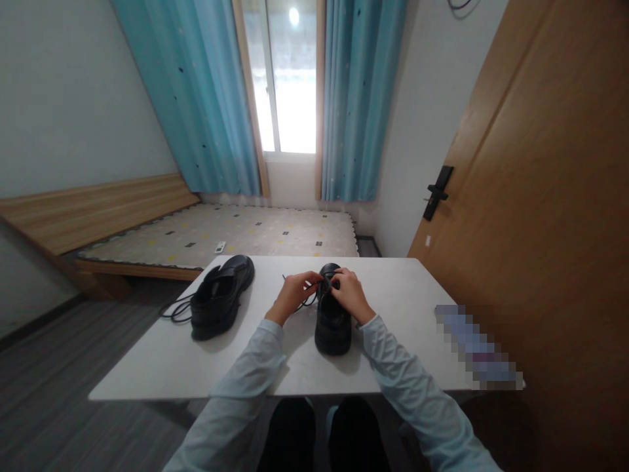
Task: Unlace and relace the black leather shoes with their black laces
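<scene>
Nearest the camera, two pale-sleeved arms reach from about six o'clock onto the white table. Between them stands a black leather shoe, heel toward the person and toe toward twelve o'clock, just right of the table's middle.

Both hands meet over the front of this shoe. The left hand comes in from nine o'clock of the shoe with fingers pinched on a thin black shoelace, which loops out toward the left before running back to the eyelets. The right hand sits at the shoe's two o'clock, fingers curled down onto the lacing; whether it grips a lace end or only steadies the upper is too small to tell.

By the look of it, the lacing or tying of this shoe is under way. The next move would call for keeping tension on the lace while guiding its free end through or around, with small, precise finger work.

Farther off, at ten o'clock, the second shoe lies apart, its own lace trailing over the table's left edge. Beyond stand a bed and curtained window.
</scene>
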`<move>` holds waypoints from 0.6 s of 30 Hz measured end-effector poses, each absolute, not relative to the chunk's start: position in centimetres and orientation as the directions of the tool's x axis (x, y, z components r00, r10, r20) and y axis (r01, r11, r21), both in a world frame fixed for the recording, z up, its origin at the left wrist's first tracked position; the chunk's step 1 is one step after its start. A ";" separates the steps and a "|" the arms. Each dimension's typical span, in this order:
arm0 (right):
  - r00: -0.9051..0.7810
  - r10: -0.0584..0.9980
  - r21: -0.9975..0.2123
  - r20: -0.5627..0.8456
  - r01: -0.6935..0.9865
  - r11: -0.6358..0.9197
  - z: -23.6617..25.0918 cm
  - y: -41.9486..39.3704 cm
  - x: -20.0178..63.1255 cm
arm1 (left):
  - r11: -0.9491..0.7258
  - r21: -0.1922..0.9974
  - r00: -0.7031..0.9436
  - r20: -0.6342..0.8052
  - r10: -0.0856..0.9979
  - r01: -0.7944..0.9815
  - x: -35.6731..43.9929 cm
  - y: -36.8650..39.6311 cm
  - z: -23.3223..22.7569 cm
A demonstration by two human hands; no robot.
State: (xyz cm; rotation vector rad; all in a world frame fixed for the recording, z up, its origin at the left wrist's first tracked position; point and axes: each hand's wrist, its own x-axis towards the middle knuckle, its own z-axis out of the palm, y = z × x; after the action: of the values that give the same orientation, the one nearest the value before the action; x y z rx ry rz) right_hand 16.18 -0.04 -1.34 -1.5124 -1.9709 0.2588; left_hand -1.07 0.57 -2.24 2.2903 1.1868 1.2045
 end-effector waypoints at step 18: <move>-0.116 0.843 -0.566 0.525 0.693 0.447 -1.4 0.0 17.0 | -0.611 0.473 0.331 0.549 0.768 0.635 -1.3 0.5 -2.3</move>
State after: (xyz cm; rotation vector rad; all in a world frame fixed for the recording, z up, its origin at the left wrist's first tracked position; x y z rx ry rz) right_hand 17.03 0.00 -1.42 -1.3007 -1.8610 0.2261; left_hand -1.31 0.55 -2.31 2.4167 1.2882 1.1449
